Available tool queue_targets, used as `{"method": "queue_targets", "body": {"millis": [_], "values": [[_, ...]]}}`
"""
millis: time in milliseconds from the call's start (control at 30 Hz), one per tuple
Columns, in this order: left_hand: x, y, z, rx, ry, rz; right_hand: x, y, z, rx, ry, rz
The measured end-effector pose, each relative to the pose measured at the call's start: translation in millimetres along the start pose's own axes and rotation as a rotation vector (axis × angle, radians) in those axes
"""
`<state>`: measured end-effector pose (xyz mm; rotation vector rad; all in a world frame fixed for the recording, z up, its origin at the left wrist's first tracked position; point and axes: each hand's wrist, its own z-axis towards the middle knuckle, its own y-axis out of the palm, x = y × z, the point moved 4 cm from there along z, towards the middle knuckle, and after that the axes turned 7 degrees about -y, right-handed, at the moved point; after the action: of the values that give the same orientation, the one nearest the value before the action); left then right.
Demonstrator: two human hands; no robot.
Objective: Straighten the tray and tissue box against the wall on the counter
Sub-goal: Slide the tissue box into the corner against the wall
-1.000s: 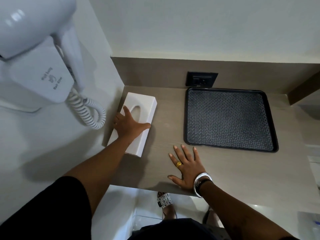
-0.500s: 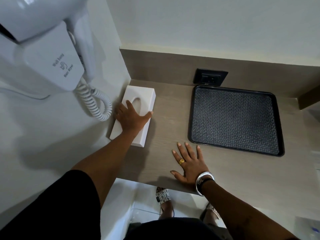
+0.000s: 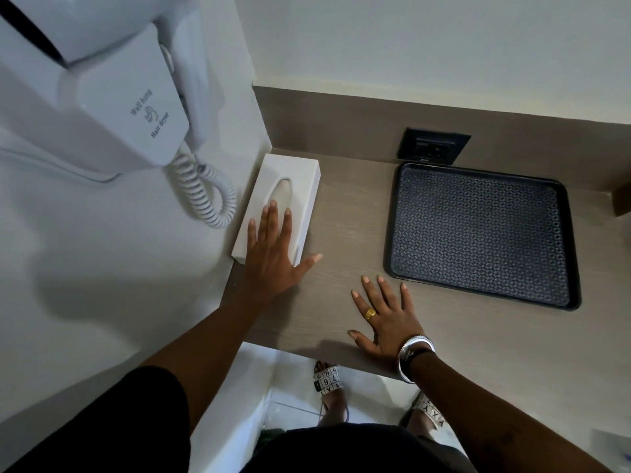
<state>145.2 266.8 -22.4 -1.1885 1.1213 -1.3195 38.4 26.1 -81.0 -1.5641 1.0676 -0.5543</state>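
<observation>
Tissue box (image 3: 283,199) and tray (image 3: 485,233) both sit on the bench (image 3: 355,233); noted from the near edge outward.

Near edge: right hand (image 3: 386,315) lies flat, palm down, on bare bench, fingers spread and gripping nothing. Gold ring (image 3: 370,314) on one finger, silver bangles (image 3: 413,353) at the wrist. Fingertips point toward the tray's near left corner, stopping short of it; not touching.

Left of that: left hand (image 3: 273,261) also flat with fingers apart, not closed on anything. Fingers rest on the top of the tissue box at its near end, palm overhangs the near edge, thumb splays right over the bench. Middle fingertip reaches the near end of the oval slot.

Tissue box: white, long, lying flat. Its left long side runs along the side wall (image 3: 102,268); far end close to the back corner, whether it touches the rear upstand cannot be told.

Tray: black, rectangular, patterned mat surface, nothing on it. Well apart from the box, bare bench between. Far edge near the rear upstand, slightly skewed to it; contact cannot be told.

Beyond: black socket (image 3: 433,146) set in the upstand, just behind the tray's far left corner. White wall hair dryer (image 3: 112,97) on the side wall, its coiled cord (image 3: 205,192) hanging just left of the box.
</observation>
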Motion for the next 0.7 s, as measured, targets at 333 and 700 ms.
{"method": "queue_targets", "body": {"millis": [333,700], "values": [[-6.6,9.3,51.9,-0.022,-0.016,0.021,1.7,-0.8,-0.6,-0.008,0.001,0.012],[-7.7,13.2,64.3,-0.08,-0.008,0.057,-0.5,-0.5,-2.5,-0.039,0.001,0.014]]}}
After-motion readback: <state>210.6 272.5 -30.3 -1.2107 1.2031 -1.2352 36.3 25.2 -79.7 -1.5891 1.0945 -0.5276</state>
